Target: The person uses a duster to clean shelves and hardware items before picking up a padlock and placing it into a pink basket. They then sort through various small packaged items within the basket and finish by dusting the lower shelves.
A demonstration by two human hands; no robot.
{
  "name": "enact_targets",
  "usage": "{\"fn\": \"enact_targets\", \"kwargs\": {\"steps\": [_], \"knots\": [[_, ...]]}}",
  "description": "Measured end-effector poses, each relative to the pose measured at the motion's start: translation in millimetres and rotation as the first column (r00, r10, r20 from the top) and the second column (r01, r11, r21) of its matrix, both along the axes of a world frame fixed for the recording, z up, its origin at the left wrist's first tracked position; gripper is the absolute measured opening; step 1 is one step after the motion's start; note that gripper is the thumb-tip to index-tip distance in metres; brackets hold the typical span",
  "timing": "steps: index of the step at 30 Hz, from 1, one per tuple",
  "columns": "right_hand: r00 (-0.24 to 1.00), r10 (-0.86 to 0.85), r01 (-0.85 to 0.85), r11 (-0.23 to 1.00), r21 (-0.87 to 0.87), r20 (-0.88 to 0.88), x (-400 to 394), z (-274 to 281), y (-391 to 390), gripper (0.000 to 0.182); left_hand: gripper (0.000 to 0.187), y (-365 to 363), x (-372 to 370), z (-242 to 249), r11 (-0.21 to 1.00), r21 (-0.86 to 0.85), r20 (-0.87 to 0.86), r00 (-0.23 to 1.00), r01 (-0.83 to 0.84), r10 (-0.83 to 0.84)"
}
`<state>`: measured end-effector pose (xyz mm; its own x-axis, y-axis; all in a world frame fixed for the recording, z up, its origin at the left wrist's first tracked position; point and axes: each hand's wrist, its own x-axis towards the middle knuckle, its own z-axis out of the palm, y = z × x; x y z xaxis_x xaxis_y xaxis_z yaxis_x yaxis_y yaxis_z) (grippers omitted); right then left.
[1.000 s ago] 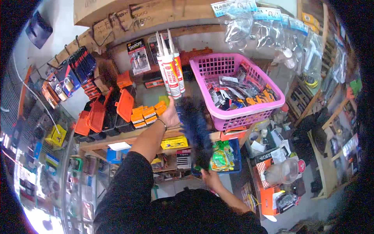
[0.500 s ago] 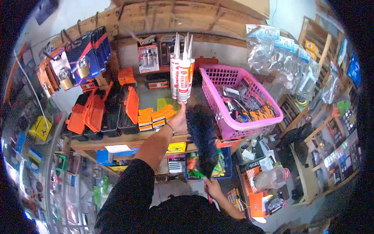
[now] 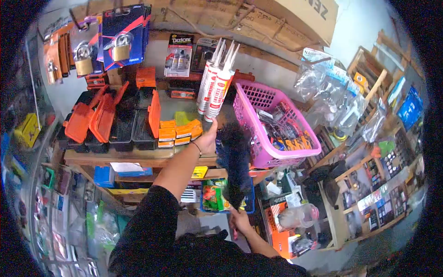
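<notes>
Several white and red sealant tubes (image 3: 214,92) lean to the right at the back of the wooden shelf (image 3: 115,158). My left hand (image 3: 207,138) is at their base, its fingers against the lower end of the tubes. Low at centre right, my right hand (image 3: 241,220) is closed round the handle of a dark feather duster (image 3: 235,161). The duster points up, its blurred top beside my left hand and the pink basket (image 3: 277,159). Small orange boxes (image 3: 175,133) lie left of my left hand.
Black boxes with orange lids (image 3: 105,120) stand on the shelf's left. Padlock packs (image 3: 122,46) hang above them. Tools fill the pink basket. Below are a blue tray of green packets (image 3: 213,196) and a clear jar (image 3: 297,216). Plastic packs (image 3: 332,92) hang at right.
The tubes have gone from upright to tilted right, with my left hand still at their base. The whole view has shifted and turned slightly. My right hand still holds the duster.
</notes>
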<state>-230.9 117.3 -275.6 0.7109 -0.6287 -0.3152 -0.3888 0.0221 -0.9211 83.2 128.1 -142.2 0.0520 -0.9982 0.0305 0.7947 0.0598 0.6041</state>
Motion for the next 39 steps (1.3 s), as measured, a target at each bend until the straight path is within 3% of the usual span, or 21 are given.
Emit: {"fn": "enact_targets", "kwargs": {"steps": [3,4,5,7,10,11,13,15,16,19,21,24,25,28,30,32,35,36,37,38,39], "knots": [[0.931,0.348,-0.336,0.935,0.116,-0.113,-2,24,10,0.040,0.090,0,13,-7,1.000,-0.002,0.100,0.995,-0.020,0.020],[0.932,0.342,-0.328,0.936,0.124,-0.115,-3,17,5,0.040,0.092,3,14,-7,0.997,-0.083,0.137,0.991,0.008,0.004],[0.975,0.215,-0.218,0.975,-0.043,-0.064,-3,6,-4,0.041,0.092,2,9,-8,0.997,-0.073,0.135,0.991,0.013,-0.003],[1.000,0.028,-0.028,0.999,-0.014,0.002,-1,9,-6,0.041,0.090,6,-5,5,0.996,-0.001,0.091,0.992,-0.085,0.085],[0.968,0.248,-0.245,0.966,0.079,-0.030,0,23,13,0.040,0.085,11,2,-5,0.986,0.154,0.035,0.998,-0.061,0.057],[0.966,0.248,-0.233,0.957,0.170,-0.073,0,36,17,0.039,0.084,22,2,-7,0.971,0.177,0.163,0.978,-0.161,0.132],[0.990,0.138,-0.137,0.981,0.134,0.004,2,24,7,0.039,0.084,7,3,-7,0.950,0.137,0.088,0.959,-0.280,0.270],[0.997,-0.001,-0.017,0.972,0.234,0.077,5,20,0,0.037,0.084,-3,10,-6,0.973,0.192,0.077,0.991,-0.125,0.112],[0.996,0.084,-0.082,0.996,-0.047,0.038,5,21,4,0.038,0.086,-5,17,-14,0.991,0.104,0.088,0.993,-0.084,0.075],[0.951,0.271,-0.245,0.954,0.172,-0.150,-4,32,2,0.036,0.090,-6,18,-15,0.997,-0.075,0.117,0.993,0.007,0.002],[0.995,0.097,-0.100,0.974,0.204,0.022,-8,22,-6,0.038,0.092,-2,5,-1,0.976,0.178,0.074,0.990,-0.129,0.117],[0.987,0.124,-0.126,0.992,-0.021,-0.102,-9,16,4,0.039,0.094,-14,21,-25,0.989,0.146,0.034,0.999,-0.001,-0.004],[0.979,0.196,-0.188,0.974,0.129,-0.052,-10,25,13,0.037,0.095,-17,27,-32,0.999,0.029,0.012,1.000,0.017,-0.017],[0.992,0.066,-0.062,0.997,0.043,-0.103,-10,23,9,0.035,0.095,-13,25,-23,0.991,-0.115,-0.060,0.995,0.069,-0.076],[0.989,0.111,-0.105,0.993,0.055,-0.101,-9,24,13,0.034,0.092,5,-1,5,0.994,0.061,-0.001,0.996,-0.085,0.085],[0.979,0.182,-0.175,0.981,0.081,-0.091,-9,24,19,0.033,0.091,-11,18,-20,0.991,0.097,-0.015,0.996,-0.088,0.090],[0.992,0.127,-0.125,0.985,0.118,-0.002,-9,25,15,0.033,0.093,-19,42,-37,0.851,-0.432,0.050,0.950,0.298,-0.308],[0.997,0.034,-0.044,0.987,0.153,0.068,-9,25,12,0.033,0.093,-14,32,-26,0.850,-0.436,0.055,0.951,0.297,-0.304],[0.997,0.034,-0.040,0.996,0.078,0.073,-11,10,4,0.035,0.093,-4,12,-7,0.981,-0.174,0.009,0.997,0.082,-0.082],[0.997,0.038,-0.044,0.996,0.075,0.072,-11,12,3,0.035,0.094,3,0,3,0.983,0.108,0.024,0.989,-0.149,0.147],[0.992,0.122,-0.121,0.988,0.095,-0.004,-14,15,5,0.036,0.094,3,2,0,0.983,0.111,0.022,0.989,-0.149,0.147]]}}
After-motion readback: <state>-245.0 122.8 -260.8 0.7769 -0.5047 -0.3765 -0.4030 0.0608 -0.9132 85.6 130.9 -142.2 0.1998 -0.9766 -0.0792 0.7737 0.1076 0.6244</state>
